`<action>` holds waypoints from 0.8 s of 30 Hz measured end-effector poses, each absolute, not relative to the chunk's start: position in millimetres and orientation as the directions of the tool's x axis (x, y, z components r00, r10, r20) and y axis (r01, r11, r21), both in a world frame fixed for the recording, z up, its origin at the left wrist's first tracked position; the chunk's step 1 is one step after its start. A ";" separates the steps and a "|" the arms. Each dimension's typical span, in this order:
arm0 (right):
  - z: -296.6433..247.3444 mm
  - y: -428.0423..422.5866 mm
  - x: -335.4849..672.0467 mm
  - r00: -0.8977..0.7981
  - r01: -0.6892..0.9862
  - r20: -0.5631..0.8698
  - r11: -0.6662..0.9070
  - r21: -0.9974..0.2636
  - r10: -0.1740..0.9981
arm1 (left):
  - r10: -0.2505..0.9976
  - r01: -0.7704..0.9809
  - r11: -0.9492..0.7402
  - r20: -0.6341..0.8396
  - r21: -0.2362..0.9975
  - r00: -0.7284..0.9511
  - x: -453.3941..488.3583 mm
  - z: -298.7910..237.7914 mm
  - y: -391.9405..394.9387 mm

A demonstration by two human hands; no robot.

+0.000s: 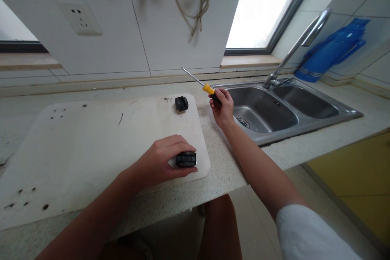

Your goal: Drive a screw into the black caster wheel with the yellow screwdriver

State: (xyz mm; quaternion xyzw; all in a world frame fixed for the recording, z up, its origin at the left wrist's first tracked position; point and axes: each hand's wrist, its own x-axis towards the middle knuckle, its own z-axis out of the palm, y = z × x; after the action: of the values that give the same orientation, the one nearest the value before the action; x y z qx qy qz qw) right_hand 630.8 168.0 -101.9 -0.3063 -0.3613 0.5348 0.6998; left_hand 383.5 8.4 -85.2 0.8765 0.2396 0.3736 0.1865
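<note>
From the head camera, the left hand (161, 162) lies on the scuffed white plastic board (91, 142), its fingers (179, 144) curled over and gripping the small black ribbed plastic block (186, 159) near the board's front right corner. The right hand (222, 107) is raised above the sink's edge, fingers clenched round the yellow-handled steel screwdriver (209, 88), whose shaft points up and to the left.

To my judgement, the block wants pinning flat so it cannot skid, with the tip kept clear of the left fingers.

A second small black plastic piece (181, 103) sits at the board's far edge. The board rests on a speckled stone worktop (219, 162) beside a stainless steel double sink (344, 113) with a curved tap (298, 44). A blue plastic flask (332, 50) stands behind it, and a white socket (79, 17) is set in the tiled wall.
</note>
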 end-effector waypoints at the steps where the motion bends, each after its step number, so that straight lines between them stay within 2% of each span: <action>1: -101.8 167.8 630.8 0.167 -0.527 0.178 0.241 -0.815 0.970 | 0.565 0.284 -0.812 0.563 0.510 0.604 383.6 -84.9 8.1; 11: -99.3 168.8 629.8 0.188 -0.519 0.193 0.264 -0.813 0.963 | 0.613 0.313 -0.773 0.523 0.552 0.592 384.4 -80.6 7.0; 16: -82.5 163.0 631.1 0.282 -0.514 0.252 0.368 -0.775 0.926 | 0.642 0.331 -0.742 0.475 0.583 0.602 384.7 -79.2 5.9; 21: -50.5 149.9 631.7 0.462 -0.449 0.388 0.588 -0.672 0.797 | 0.677 0.358 -0.703 0.426 0.614 0.600 383.9 -78.4 4.7; 24: -17.5 136.9 625.3 0.493 -0.301 0.578 0.751 -0.588 0.651 | 0.683 0.361 -0.691 0.403 0.626 0.608 383.4 -78.2 4.3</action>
State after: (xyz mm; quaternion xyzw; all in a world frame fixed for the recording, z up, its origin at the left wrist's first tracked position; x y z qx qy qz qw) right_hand 625.3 136.9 -17.5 -0.2100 -0.4159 0.2839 0.8380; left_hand 383.4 4.3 -78.2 0.8612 0.3032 0.3222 0.2503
